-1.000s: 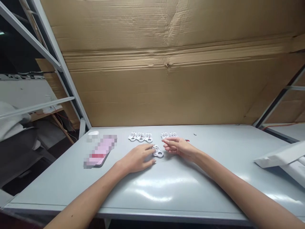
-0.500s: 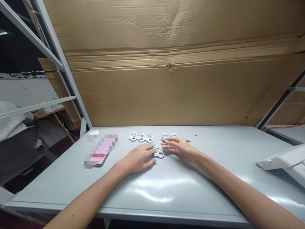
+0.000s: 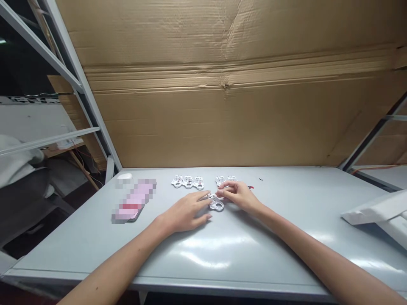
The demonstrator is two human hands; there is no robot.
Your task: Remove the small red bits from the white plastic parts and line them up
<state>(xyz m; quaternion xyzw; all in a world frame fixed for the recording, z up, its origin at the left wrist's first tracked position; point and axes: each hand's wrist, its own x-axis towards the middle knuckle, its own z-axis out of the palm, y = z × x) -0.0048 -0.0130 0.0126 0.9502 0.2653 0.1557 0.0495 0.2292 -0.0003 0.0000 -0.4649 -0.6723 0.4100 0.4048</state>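
Note:
A small white plastic part (image 3: 217, 205) with round holes lies on the grey table (image 3: 222, 250) between my hands. My left hand (image 3: 187, 210) rests flat on the table, fingers spread, its fingertips touching the part's left end. My right hand (image 3: 237, 195) has its fingers curled and pinches the part's upper right end. Behind them lie a row of three similar white parts (image 3: 188, 182) and a pair of white parts (image 3: 224, 180) just beyond my right fingers.
A pink flat object (image 3: 135, 201) lies at the left of the table, a small white oval (image 3: 125, 176) behind it. A cardboard wall (image 3: 222, 106) backs the table. White foam pieces (image 3: 378, 212) sit at the right edge. Metal shelf posts (image 3: 79, 80) rise at left.
My right hand has gone from loosely spread beside the part to fingers curled and pinching its end. The part has shifted slightly right. My left hand has barely moved.

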